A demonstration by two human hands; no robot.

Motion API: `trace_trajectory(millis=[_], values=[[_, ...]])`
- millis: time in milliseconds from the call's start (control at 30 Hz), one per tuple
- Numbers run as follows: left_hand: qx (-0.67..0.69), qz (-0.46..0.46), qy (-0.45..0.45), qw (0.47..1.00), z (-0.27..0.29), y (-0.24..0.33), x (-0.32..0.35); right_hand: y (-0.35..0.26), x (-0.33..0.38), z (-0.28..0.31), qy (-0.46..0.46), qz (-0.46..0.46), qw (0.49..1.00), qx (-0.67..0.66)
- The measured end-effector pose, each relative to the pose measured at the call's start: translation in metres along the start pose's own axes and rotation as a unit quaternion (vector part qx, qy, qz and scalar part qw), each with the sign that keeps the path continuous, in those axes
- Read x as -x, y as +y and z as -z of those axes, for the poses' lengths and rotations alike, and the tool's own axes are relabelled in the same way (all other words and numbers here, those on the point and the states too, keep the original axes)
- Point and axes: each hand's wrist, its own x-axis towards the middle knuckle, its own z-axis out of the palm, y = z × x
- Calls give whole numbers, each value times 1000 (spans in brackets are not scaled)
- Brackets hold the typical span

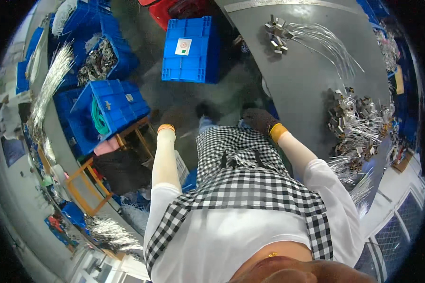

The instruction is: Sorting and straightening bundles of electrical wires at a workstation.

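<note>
While the gloved right hand [259,120] hangs by the grey surface [302,80] (grip state unreadable, left hand [167,123] too), reach wire bundles [359,127] squarely.

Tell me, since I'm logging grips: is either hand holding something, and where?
Nothing visibly held: the gloved right hand hangs by the grey table's edge; the left hand is too dark to tell.

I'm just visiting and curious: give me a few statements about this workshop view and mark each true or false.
1. The person's right hand wears a dark glove with a yellow cuff. True.
2. The plastic crates on the floor are green. False: they are blue.
3. Bundles of silvery wires lie on the grey table. True.
4. The apron is plain red. False: it is black-and-white checked.
5. The left hand holds a wire bundle. False: nothing shows in it, though it is dark and blurred.
</note>
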Motion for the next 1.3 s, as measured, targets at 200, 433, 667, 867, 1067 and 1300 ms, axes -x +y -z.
trace_trajectory(millis=[200,433,667,867,1067,1300], values=[[-107,-68,-63,990,170,73,-102,19,-69,-13,-24,-218,974,-62],[83,-56,111,989,217,42,-239,69,-260,-24,76,-236,968,-34],[280,44,70,956,223,15,-331,75,-374,-47,211,-303,800,-473],[340,-69,59,936,212,-14,-342,66,-362,-45,216,-238,771,-550],[622,-21,-4,783,175,-18,-255,4,-302,-44,232,-194,863,-404],[-420,-282,155,849,81,-19,-74,-128,-162,-86,136,-265,927,-228]])
